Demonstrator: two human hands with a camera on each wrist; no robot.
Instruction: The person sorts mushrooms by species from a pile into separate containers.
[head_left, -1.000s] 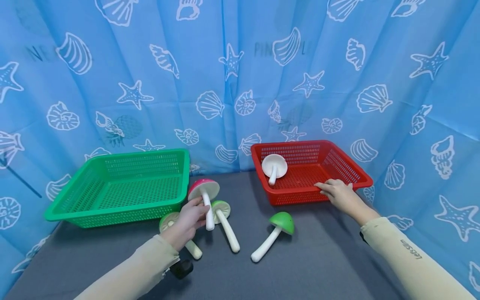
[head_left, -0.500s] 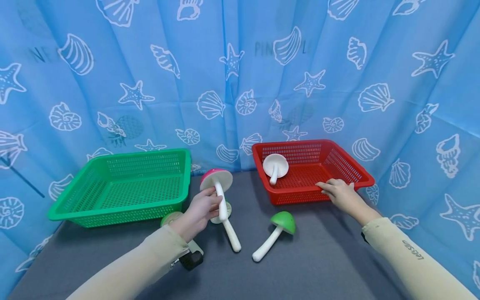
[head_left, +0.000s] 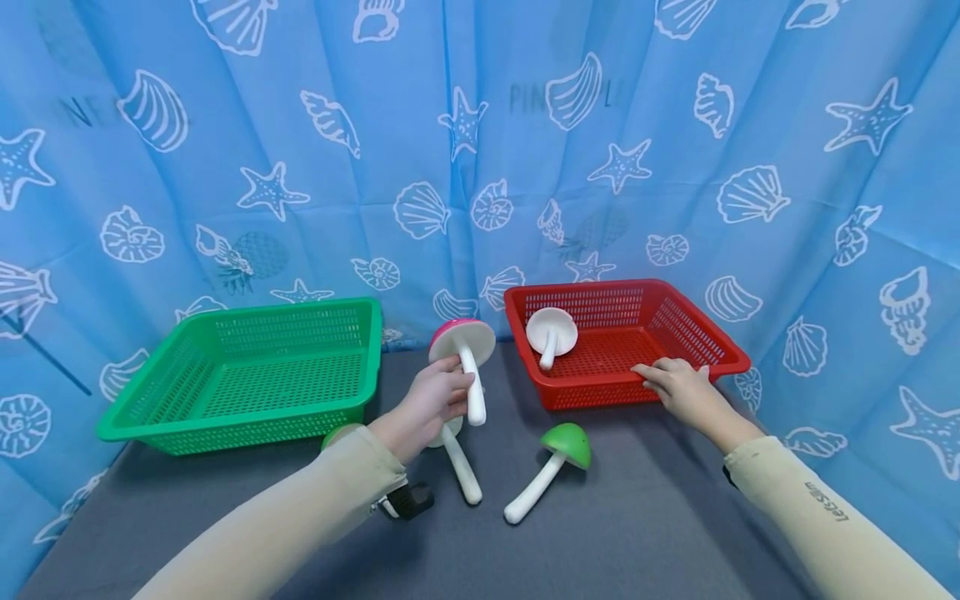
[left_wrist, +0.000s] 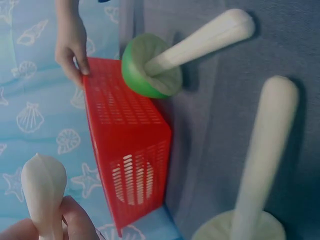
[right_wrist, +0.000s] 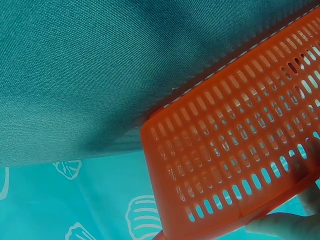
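My left hand (head_left: 431,404) pinches the white stem of a pink-capped toy mushroom (head_left: 463,340), lifted above the table with its pale underside facing me. In the left wrist view, thumb and fingertips close round that mushroom's stem (left_wrist: 44,182). Under the hand lies a green-capped mushroom (head_left: 461,467), its cap partly hidden; another green cap (head_left: 339,433) peeks out behind the sleeve. My right hand (head_left: 682,392) holds the front rim of the red basket (head_left: 600,387), fingers over the edge. Inside it, at left, rests a white-looking mushroom (head_left: 552,331), underside showing.
A green basket (head_left: 240,427) stands at the back left. One more green-capped mushroom (head_left: 566,446) lies on the grey table (head_left: 630,533), in front of the red basket. A blue shell-print curtain (head_left: 480,167) hangs close behind both baskets.
My left hand has carried the pink-capped mushroom right and slightly back, from beside the green basket toward the red one. The right hand stays at the red basket's rim.
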